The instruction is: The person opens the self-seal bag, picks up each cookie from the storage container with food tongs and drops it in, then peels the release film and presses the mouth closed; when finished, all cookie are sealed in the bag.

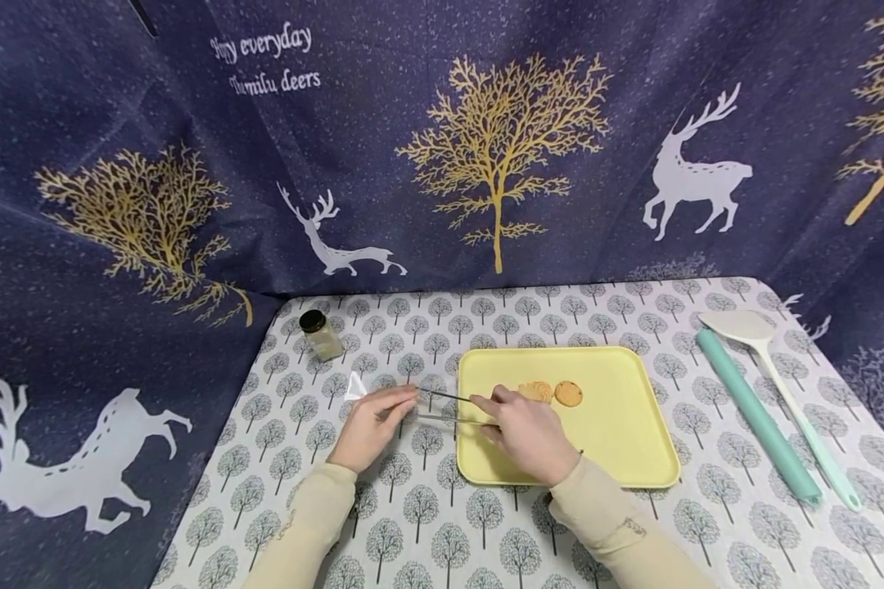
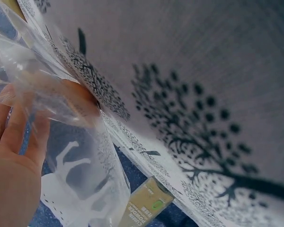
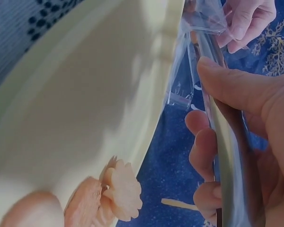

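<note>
Holding one bag (image 2: 92, 142) — left hand (image 1: 372, 425), one pair of tongs (image 3: 227, 146) — right hand (image 1: 532, 433)

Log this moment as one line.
Left hand: holds clear bag | Right hand: grips metal tongs | Yellow tray: bears cookies

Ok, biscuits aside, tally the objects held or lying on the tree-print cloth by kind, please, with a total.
Utensils: 2 (metal tongs, white-headed turner)
Rods: 1 (green rod)
Trays: 1 (yellow tray)
Jars: 1 (black-lidded jar)
Bags: 1 (clear bag)
Total: 6
</note>
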A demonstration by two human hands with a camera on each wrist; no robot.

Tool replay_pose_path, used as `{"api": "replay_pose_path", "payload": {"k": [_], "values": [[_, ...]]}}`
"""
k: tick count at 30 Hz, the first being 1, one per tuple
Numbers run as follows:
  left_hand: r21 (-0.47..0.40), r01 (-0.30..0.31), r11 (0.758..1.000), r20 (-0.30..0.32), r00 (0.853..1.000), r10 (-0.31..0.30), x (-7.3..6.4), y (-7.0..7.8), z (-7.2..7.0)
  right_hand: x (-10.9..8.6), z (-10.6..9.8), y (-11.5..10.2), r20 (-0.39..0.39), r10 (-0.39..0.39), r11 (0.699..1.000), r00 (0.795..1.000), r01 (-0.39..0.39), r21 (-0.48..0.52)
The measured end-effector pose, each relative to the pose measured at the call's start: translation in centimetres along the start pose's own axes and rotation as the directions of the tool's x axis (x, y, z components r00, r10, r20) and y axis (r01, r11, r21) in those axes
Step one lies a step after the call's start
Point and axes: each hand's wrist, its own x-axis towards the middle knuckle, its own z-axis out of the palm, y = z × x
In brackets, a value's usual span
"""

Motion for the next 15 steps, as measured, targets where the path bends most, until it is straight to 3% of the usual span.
{"api": "replay_pose_path", "payload": {"k": [15], "values": [[-0.019,-0.004,1.000,-0.003,1.000,0.004,-0.04,0.05,0.00,0.16,0.47,-0.55,0.031,0.037,0.999,0.999,-0.036,-0.017]]}}
